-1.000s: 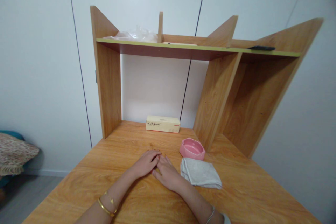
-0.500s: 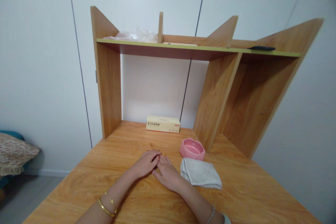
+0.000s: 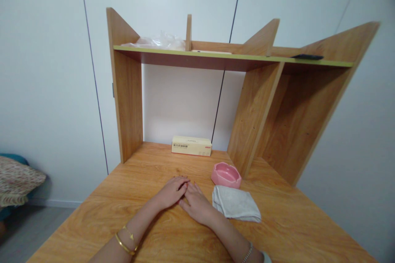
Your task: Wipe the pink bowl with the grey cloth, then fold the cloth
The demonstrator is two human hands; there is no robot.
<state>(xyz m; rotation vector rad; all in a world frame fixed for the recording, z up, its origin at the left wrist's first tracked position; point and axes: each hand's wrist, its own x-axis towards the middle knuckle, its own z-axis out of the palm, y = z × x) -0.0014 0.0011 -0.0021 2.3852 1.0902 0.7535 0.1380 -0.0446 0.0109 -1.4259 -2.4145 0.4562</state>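
My left hand (image 3: 171, 192) rests on the wooden desk (image 3: 173, 238), palm down with its fingers stretched out and nothing held. Beside it lies my right hand (image 3: 196, 204), also flat and open, its fingertips touching the left hand's fingers. A folded grey cloth (image 3: 236, 203) is just right of my right hand, apart from it. Behind the cloth stands a pink angular ashtray (image 3: 226, 175). Farther back, near the wall, is a long cream box (image 3: 191, 146) with dark printed characters.
A wooden shelf unit (image 3: 131, 107) stands on the back of the desk. On its upper board lie a clear plastic bag (image 3: 162, 42) and a flat dark object (image 3: 307, 56). At far left a patterned cloth (image 3: 18, 178) hangs over something blue.
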